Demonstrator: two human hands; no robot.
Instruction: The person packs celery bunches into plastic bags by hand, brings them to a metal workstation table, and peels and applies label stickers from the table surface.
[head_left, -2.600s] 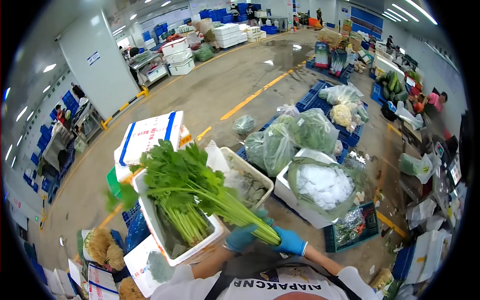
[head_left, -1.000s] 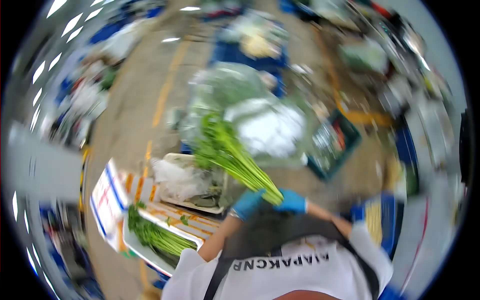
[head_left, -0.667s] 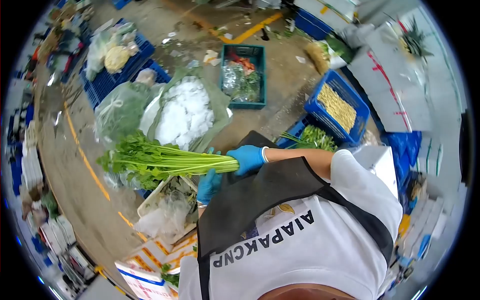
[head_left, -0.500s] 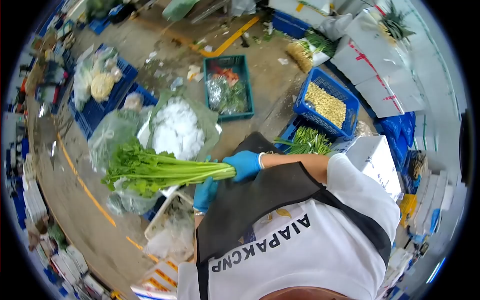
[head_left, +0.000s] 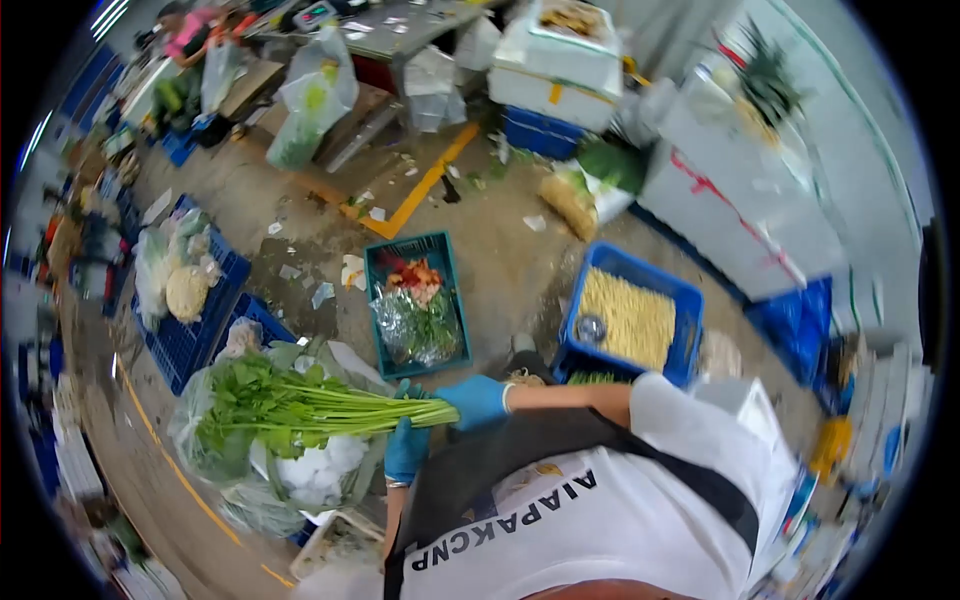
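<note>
A long bunch of leafy celery (head_left: pixel 340 408) lies across both hands, leaves to the left and cut stalk ends to the right. My right hand (head_left: pixel 476 401), in a blue glove, is closed round the stalk ends. My left hand (head_left: pixel 406 452), also gloved in blue, grips the stalks from below, just left of the right one. Under the leaves are a clear bag of greens (head_left: pixel 195 425) and a box holding white ice (head_left: pixel 322 470), partly hidden by the bunch.
A teal crate (head_left: pixel 468 345) of bagged vegetables stands ahead. To its right, a blue basket (head_left: pixel 690 300) holds pale yellow stalks. White foam boxes (head_left: pixel 720 215) line the right side. Blue pallets (head_left: pixel 235 265) are at the left. A person (head_left: pixel 187 38) is at the far upper left.
The view has swung right from the foam boxes with celery, bringing the teal crate and blue basket closer to centre. Both hands still hold the bunch, which now points left.
</note>
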